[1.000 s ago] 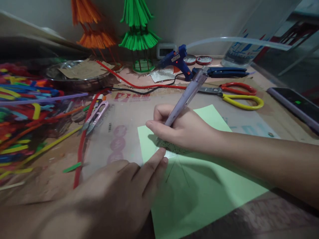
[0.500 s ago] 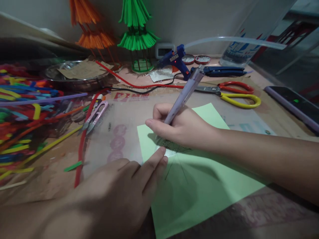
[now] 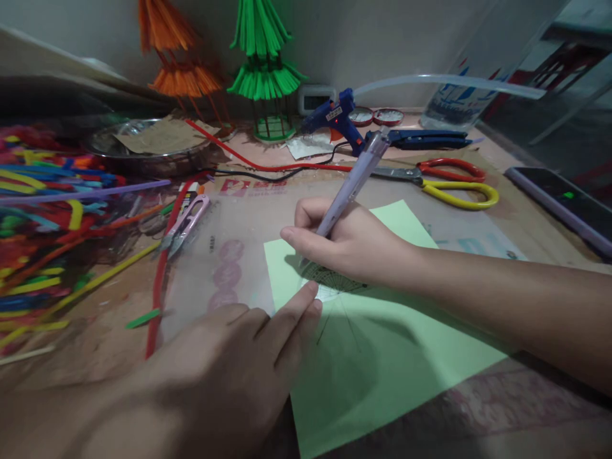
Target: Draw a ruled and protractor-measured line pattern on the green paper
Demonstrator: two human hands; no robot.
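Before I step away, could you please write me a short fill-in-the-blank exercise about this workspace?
1. The hand gripping the pen is the person's ____ one.
2. The sheet of paper beneath that hand is light ____.
3. The large scissors have one yellow handle and one ____ handle.
4. The body of the glue gun is ____.

Missing words: right; green; red; blue.

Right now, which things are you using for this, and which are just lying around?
In use:
- purple pen, in the right hand
- green paper
- what looks like a protractor, left hand at its edge

Seemingly just lying about:
- red-and-yellow-handled scissors
- blue glue gun
- phone
- colourful strips
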